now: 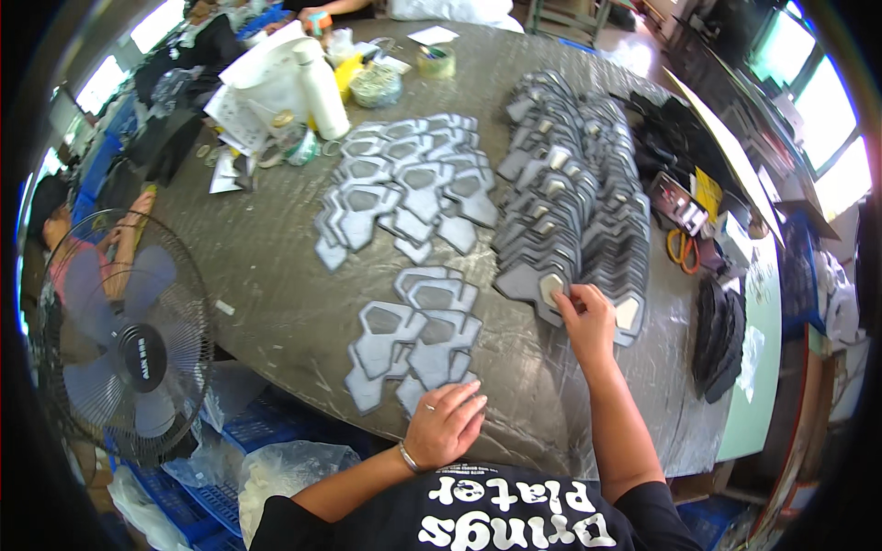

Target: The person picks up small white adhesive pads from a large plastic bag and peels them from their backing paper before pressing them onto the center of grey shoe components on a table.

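My right hand (pixel 589 320) pinches, thumb and forefinger together, at the edge of a small cream hexagonal patch (pixel 550 288). That patch lies on the nearest dark grey cut piece (pixel 525 281) of a long overlapping row. Another row (pixel 617 230) runs alongside, with a cream patch (pixel 627 313) on its near end. My left hand (pixel 446 425), a ring and bracelet on it, rests near the table's front edge with fingers loosely extended and nothing held. Just beyond it lie several light grey pieces with window-like openings (pixel 428 332); a larger group (pixel 404 188) lies farther back.
Orange-handled scissors (pixel 683 251), a phone (pixel 678 201) and stacked black pieces (pixel 719 335) lie at the right. A white bottle (pixel 320 92) and tape roll (pixel 435 61) stand at the back. A fan (pixel 138 340) is at left, near another person's arms (pixel 124 243).
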Motion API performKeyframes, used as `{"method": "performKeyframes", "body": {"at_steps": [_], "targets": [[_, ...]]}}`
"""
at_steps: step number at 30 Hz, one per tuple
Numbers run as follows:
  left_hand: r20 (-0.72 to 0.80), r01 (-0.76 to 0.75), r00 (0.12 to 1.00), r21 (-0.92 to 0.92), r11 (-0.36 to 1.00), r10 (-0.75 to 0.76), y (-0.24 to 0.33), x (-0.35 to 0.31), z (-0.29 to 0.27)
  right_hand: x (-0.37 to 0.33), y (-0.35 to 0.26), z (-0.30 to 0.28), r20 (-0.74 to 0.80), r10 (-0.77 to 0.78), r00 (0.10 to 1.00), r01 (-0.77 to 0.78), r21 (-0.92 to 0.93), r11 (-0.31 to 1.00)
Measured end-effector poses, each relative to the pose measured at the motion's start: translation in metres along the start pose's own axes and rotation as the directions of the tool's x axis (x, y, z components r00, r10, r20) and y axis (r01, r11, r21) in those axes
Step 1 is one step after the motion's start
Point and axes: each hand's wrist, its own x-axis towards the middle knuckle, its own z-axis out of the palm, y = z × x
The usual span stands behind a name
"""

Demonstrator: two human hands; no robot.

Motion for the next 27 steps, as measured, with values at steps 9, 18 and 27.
{"method": "performKeyframes", "body": {"at_steps": [9,18,27], "targets": [[-0.203,0.265,0.952,0.183,0.947,-0.227,-0.009,-0.043,-0.042,-0.040,-0.005,0.003,-0.160,-0.210,0.964,0.191,-0.122,0.974],[-0.351,0.574,0.815,0.387,0.721,-0.461,-0.051,-0.040,-0.066,-0.106,-0.008,0.048,0.216,-0.118,0.969,0.058,0.265,0.962],[-0.372,0.623,0.782,0.421,0.660,-0.501,-0.051,-0.043,-0.061,-0.093,-0.050,0.039,0.482,-0.205,0.852,0.322,-0.172,0.931]]}}
